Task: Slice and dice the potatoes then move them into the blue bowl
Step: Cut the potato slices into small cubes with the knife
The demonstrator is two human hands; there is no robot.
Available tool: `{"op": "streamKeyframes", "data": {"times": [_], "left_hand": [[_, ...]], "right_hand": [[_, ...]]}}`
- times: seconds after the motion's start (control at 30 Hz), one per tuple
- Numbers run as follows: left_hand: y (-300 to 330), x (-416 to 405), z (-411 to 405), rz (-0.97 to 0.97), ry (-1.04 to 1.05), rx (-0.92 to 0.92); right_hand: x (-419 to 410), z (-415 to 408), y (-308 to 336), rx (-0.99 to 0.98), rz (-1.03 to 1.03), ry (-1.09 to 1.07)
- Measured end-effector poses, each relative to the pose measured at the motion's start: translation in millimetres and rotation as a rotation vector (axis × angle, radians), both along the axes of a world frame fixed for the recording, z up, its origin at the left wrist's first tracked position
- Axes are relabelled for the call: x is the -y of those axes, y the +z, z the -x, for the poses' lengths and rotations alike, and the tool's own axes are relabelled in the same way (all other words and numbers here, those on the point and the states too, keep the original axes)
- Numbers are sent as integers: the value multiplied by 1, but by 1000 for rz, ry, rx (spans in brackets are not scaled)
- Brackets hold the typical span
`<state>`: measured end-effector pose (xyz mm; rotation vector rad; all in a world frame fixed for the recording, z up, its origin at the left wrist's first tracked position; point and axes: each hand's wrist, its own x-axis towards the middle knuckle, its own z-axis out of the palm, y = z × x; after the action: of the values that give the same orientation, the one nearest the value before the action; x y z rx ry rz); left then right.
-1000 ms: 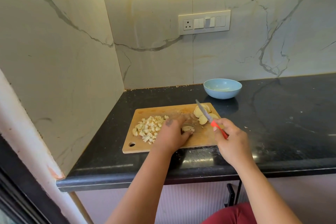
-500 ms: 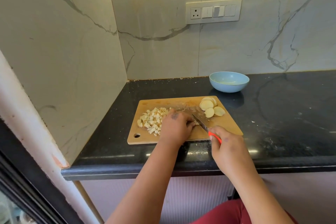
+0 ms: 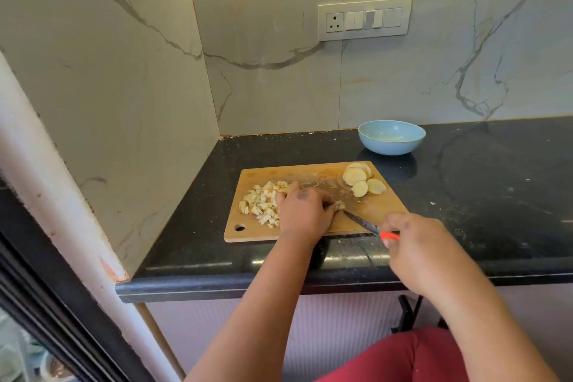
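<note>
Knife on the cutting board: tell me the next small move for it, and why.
Probably bring the knife down across the potato piece the left hand pins, dicing it. The right hand holds the blade beside that piece, round potato slices wait uncut, and the blue bowl looks empty.

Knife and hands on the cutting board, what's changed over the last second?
The knife came down from over the potato slices and drew back toward the board's near edge, still gripped by the right hand. The left hand stays on the piece being cut. The diced pile, the slices and the blue bowl are unchanged.
</note>
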<state>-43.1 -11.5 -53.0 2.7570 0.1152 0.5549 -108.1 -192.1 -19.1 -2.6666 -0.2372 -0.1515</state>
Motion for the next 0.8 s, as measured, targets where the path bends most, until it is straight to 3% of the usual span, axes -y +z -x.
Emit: {"op": "streamKeyframes", "data": {"times": [0.27, 0.53, 0.8], "left_hand": [[-2, -6, 7, 38, -34, 30], [-3, -4, 8, 13, -23, 100], [-1, -2, 9, -20, -6, 111]], "right_hand": [[-13, 3, -21, 279, -279, 76], [-28, -6, -35, 254, -260, 104], [-43, -15, -26, 83, -95, 34]]}}
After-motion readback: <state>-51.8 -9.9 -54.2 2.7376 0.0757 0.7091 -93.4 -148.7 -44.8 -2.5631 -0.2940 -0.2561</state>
